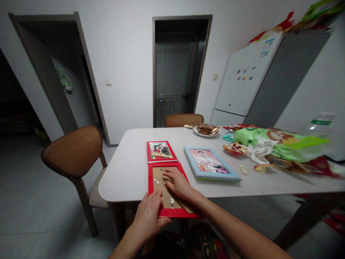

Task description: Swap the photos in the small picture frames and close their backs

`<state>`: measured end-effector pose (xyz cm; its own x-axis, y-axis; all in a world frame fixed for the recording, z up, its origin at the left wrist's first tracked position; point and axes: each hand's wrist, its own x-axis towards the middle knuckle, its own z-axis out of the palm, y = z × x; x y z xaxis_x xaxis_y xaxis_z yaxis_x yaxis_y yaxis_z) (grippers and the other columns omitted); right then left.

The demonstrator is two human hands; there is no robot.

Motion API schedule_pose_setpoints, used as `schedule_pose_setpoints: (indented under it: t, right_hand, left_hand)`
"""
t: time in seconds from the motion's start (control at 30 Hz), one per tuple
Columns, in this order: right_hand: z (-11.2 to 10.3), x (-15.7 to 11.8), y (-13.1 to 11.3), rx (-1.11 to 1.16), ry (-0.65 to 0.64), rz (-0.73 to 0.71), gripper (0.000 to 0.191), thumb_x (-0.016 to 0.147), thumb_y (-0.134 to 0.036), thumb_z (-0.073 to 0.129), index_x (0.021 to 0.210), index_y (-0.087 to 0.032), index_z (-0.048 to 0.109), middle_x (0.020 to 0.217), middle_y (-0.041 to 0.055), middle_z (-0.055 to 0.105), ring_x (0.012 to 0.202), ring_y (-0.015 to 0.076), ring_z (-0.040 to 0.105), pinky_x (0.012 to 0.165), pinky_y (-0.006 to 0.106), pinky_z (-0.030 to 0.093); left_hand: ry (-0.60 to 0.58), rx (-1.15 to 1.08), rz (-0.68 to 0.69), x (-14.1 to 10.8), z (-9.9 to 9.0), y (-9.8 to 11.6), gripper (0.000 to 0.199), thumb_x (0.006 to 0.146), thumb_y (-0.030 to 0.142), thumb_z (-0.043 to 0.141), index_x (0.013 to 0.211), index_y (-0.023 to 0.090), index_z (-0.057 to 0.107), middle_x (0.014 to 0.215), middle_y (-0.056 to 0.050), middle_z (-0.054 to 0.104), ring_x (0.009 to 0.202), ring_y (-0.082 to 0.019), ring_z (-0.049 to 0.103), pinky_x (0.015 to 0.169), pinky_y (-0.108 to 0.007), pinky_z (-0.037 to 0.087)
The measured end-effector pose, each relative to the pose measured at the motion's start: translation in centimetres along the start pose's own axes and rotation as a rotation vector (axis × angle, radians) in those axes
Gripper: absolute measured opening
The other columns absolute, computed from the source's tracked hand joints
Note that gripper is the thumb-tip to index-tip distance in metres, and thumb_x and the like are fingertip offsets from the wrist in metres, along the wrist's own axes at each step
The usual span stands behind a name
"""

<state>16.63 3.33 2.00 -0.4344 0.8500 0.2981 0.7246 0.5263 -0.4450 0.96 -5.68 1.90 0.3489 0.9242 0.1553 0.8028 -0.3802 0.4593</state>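
A red picture frame (184, 215) lies face down at the table's near edge, partly overhanging it. Its brown backing board (159, 194) shows, with small metal fittings on it. At the frame's lower left corner, my left hand (151, 210) grips the red edge, thumb along the near side. My right hand (178, 185) rests on the backing board with its fingers stretched out over the middle; what lies beneath its palm is hidden. Just beyond is a second red frame (149, 153) with a couple's photo face up. To the right lies a light blue photo frame (192, 167).
Farther right are a plate (205, 135) of wrapped snacks, an opened pomegranate (235, 149), crumpled tissue (261, 151), a green package (291, 142) and a clear bottle (318, 126). Wooden chairs stand left (74, 151) and behind the table (184, 119).
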Motion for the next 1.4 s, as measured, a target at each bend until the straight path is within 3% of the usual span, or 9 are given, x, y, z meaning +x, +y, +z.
schedule_pose_setpoints:
  t: [0.1, 0.27, 0.5, 0.7, 0.83, 1.07, 1.23, 1.4]
  right_hand:
    - [-1.5, -2.6, -0.2, 0.114, -0.127, -0.114, 0.033, 0.068, -0.019, 0.051, 0.099, -0.02, 0.062, 0.11, 0.0068, 0.055, 0.102, 0.0187, 0.046, 0.088, 0.032, 0.033]
    - [-2.7, -4.7, -0.5, 0.149, -0.226, -0.1, 0.03, 0.063, -0.019, 0.057, 0.091, -0.024, 0.065, 0.118, 0.0053, 0.048, 0.11, 0.0199, 0.039, 0.094, 0.034, 0.029]
    - [-1.3, -4.1, -0.9, 0.081, -0.112, -0.1, 0.011, 0.066, -0.025, 0.059, 0.074, -0.023, 0.066, 0.104, 0.0045, 0.055, 0.099, 0.0187, 0.045, 0.085, 0.033, 0.034]
    - [-1.1, -4.1, -0.8, -0.074, 0.02, 0.055, 0.029, 0.069, -0.03, 0.055, 0.095, -0.02, 0.061, 0.107, 0.0091, 0.053, 0.095, 0.0205, 0.047, 0.082, 0.033, 0.035]
    - [-1.2, -3.8, -0.9, -0.101, -0.01, 0.085, 0.03, 0.069, -0.027, 0.052, 0.097, -0.02, 0.059, 0.094, 0.0073, 0.057, 0.087, 0.0188, 0.049, 0.077, 0.03, 0.036]
    - [-1.5, -3.2, -1.3, -0.026, -0.016, 0.148, 0.04, 0.063, -0.019, 0.053, 0.102, -0.017, 0.057, 0.097, 0.0082, 0.058, 0.09, 0.0186, 0.049, 0.079, 0.028, 0.037]
    - [-2.5, -2.9, -1.6, -0.033, 0.026, 0.134, 0.039, 0.061, -0.018, 0.054, 0.1, -0.017, 0.058, 0.096, 0.0082, 0.058, 0.09, 0.0187, 0.049, 0.079, 0.029, 0.037]
    - [-3.5, -2.1, -3.8, 0.01, 0.134, 0.028, 0.037, 0.061, -0.018, 0.056, 0.099, -0.017, 0.058, 0.094, 0.0064, 0.059, 0.089, 0.0181, 0.049, 0.079, 0.03, 0.038]
  left_hand:
    - [-0.002, -0.002, -0.002, 0.0, 0.0, 0.0, 0.036, 0.055, 0.027, 0.071, 0.085, 0.017, 0.055, 0.121, -0.011, 0.049, 0.113, -0.024, 0.041, 0.098, -0.043, 0.026]
    - [-0.01, 0.001, -0.015, 0.0, 0.0, 0.1, 0.035, 0.056, 0.027, 0.07, 0.086, 0.017, 0.056, 0.119, -0.01, 0.05, 0.112, -0.025, 0.042, 0.097, -0.043, 0.028]
    - [-0.024, 0.029, -0.023, 0.1, 0.1, 0.1, 0.044, 0.056, 0.028, 0.07, 0.095, 0.015, 0.055, 0.119, -0.012, 0.05, 0.112, -0.026, 0.042, 0.098, -0.042, 0.028]
    - [-0.023, 0.015, -0.018, 0.1, 0.2, -0.1, 0.04, 0.055, 0.028, 0.071, 0.09, 0.016, 0.056, 0.123, -0.011, 0.047, 0.114, -0.025, 0.04, 0.099, -0.042, 0.026]
    - [-0.015, 0.007, -0.008, 0.1, 0.1, -0.2, 0.037, 0.055, 0.028, 0.071, 0.087, 0.016, 0.057, 0.122, -0.011, 0.047, 0.115, -0.025, 0.04, 0.099, -0.043, 0.025]
    - [0.03, -0.103, 0.002, -0.1, 0.7, -0.9, 0.055, 0.053, 0.027, 0.07, 0.104, 0.016, 0.051, 0.12, -0.012, 0.048, 0.114, -0.026, 0.04, 0.1, -0.044, 0.025]
    - [0.141, -0.343, -0.067, 0.2, 0.2, -1.1, 0.051, 0.058, 0.027, 0.066, 0.105, 0.017, 0.05, 0.131, -0.014, 0.035, 0.119, -0.027, 0.034, 0.097, -0.042, 0.029]
    - [0.347, -0.8, -0.177, 1.6, -1.3, -0.9, 0.039, 0.068, 0.027, 0.054, 0.105, 0.017, 0.046, 0.101, -0.008, 0.059, 0.093, -0.021, 0.056, 0.082, -0.035, 0.043]
